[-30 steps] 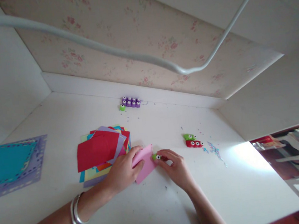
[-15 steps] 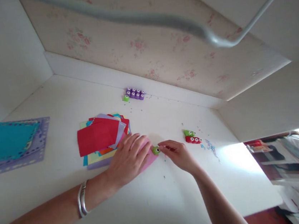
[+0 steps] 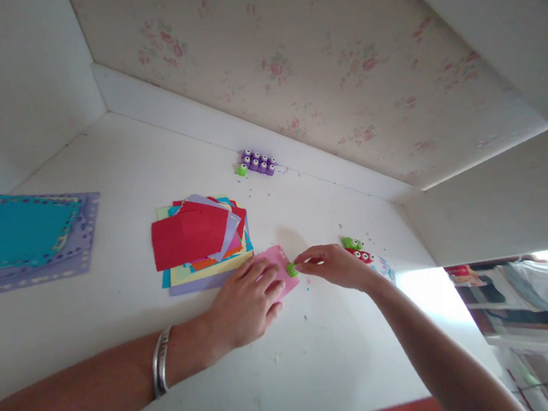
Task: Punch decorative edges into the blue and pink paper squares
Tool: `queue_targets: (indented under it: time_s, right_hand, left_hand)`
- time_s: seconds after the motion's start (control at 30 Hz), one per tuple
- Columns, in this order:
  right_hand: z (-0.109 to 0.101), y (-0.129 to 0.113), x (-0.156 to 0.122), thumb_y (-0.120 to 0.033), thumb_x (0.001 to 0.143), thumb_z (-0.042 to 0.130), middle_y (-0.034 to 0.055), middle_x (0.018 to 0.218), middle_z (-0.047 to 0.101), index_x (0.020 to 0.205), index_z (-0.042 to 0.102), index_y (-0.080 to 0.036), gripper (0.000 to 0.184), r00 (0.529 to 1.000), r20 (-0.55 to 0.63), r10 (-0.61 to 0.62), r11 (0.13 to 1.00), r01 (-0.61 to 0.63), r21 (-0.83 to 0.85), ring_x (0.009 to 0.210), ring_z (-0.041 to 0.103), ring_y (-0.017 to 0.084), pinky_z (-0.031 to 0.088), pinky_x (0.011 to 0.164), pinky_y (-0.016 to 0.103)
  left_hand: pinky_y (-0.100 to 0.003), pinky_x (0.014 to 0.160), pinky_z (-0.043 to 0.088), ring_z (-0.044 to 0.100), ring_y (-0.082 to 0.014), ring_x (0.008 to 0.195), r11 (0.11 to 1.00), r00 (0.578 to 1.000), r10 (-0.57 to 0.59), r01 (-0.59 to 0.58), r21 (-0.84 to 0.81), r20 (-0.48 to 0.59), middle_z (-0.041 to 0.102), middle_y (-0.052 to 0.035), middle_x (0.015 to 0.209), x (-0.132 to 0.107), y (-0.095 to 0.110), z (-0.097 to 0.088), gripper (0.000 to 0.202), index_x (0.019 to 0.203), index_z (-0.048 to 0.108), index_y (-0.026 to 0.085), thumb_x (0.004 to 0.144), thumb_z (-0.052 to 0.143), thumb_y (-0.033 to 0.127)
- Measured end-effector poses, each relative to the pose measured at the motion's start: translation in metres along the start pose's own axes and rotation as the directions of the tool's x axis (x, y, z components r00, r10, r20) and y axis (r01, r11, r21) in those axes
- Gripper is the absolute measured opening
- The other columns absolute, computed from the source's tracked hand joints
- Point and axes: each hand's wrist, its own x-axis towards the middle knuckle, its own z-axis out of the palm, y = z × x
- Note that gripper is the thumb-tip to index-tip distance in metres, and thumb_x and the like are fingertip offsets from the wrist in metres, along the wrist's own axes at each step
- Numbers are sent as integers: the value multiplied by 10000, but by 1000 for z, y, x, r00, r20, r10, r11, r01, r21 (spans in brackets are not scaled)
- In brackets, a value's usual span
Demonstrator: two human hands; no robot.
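My left hand [image 3: 246, 301] lies on a small pink sheet of paper [image 3: 275, 259], its fingers stretched out and slightly spread. At the sheet's right edge sits a small green paper punch [image 3: 292, 269]. The fingertips of my right hand [image 3: 334, 267] are closed on that punch and partly cover its top. Just left of the pink sheet is a loose pile of coloured paper [image 3: 190, 231], with a red sheet on top.
Purple punches [image 3: 258, 162] stand in rows near the back wall, a green punch [image 3: 241, 169] beside them. More green [image 3: 351, 243] and red punches [image 3: 361, 256] sit at right among paper bits. Sheets with punched edges [image 3: 24, 227] lie far left.
My right fingers have come further over the green punch, hiding its white button. My left hand has drawn back, baring more of the pink sheet. The camera view has shifted.
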Motion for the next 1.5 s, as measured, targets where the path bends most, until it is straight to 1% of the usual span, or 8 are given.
queue_targets:
  time_s: [0.2, 0.33, 0.5, 0.6, 0.77, 1.13, 1.33, 1.5]
  right_hand:
    - [-1, 1, 8, -386, 785, 683, -5, 809, 762, 898, 769, -295, 169, 998, 37, 44, 999, -45, 18, 723, 694, 170, 524, 638, 267]
    - [-5, 0, 13, -346, 764, 693, -5, 832, 765, 888, 776, -291, 159, 997, 70, 43, 999, -44, 12, 727, 692, 168, 517, 619, 253]
    - [-10, -6, 18, -358, 748, 699, 2, 772, 758, 881, 783, -288, 172, 986, 129, 108, 994, -103, -44, 666, 674, 166, 479, 537, 239]
    - [-12, -9, 20, -359, 746, 696, -4, 766, 756, 866, 783, -291, 164, 984, 126, 125, 990, -115, -87, 650, 663, 157, 463, 527, 234]
    - [-12, -11, 21, -354, 739, 697, 1, 753, 754, 867, 785, -281, 171, 985, 139, 100, 992, -88, -91, 636, 659, 159, 445, 520, 232]
    - [-14, -18, 26, -339, 721, 699, -13, 727, 742, 824, 785, -282, 146, 981, 160, 113, 984, -89, -151, 634, 636, 153, 424, 533, 234]
    - [-9, -20, 31, -325, 687, 718, -5, 710, 733, 768, 784, -278, 115, 986, 103, 129, 971, -104, -214, 634, 636, 163, 421, 541, 247]
    - [-7, -18, 37, -318, 646, 751, -26, 647, 720, 681, 773, -288, 51, 989, 90, 120, 966, -95, -239, 581, 617, 151, 406, 523, 250]
  left_hand:
    - [-467, 1125, 234, 450, -263, 1250, 1000, 999, -11, 10, -26, -37, 600, -83, 1236, -1, 1, -1, 312, 1182, 597, 204, 906, 545, 342]
    - [-460, 1127, 232, 447, -265, 1256, 999, 999, -24, 23, -28, -36, 601, -88, 1231, -1, 1, 0, 324, 1182, 598, 197, 899, 556, 350]
    - [-482, 1126, 226, 448, -272, 1258, 999, 998, -16, 15, -30, -53, 599, -90, 1241, -2, -1, 3, 337, 1198, 591, 198, 906, 539, 358]
    - [-490, 1125, 224, 452, -269, 1254, 999, 999, -8, 6, -37, -52, 607, -86, 1235, -3, -2, 4, 336, 1208, 587, 202, 912, 530, 351]
    - [-495, 1124, 228, 448, -277, 1257, 999, 999, -8, 6, -40, -46, 609, -92, 1237, -2, -2, 3, 335, 1202, 591, 192, 914, 527, 351]
    - [-492, 1134, 211, 445, -276, 1259, 999, 999, -11, 9, -39, -49, 602, -98, 1237, -3, -2, 4, 337, 1199, 588, 187, 914, 525, 355]
    - [-495, 1131, 217, 457, -278, 1242, 999, 999, -5, 4, -36, -45, 602, -103, 1228, -2, -3, 4, 340, 1205, 586, 178, 921, 510, 348]
    - [-503, 1127, 228, 477, -276, 1215, 1000, 998, 4, -5, -14, -56, 610, -106, 1210, -1, -1, 2, 317, 1179, 597, 177, 918, 514, 335]
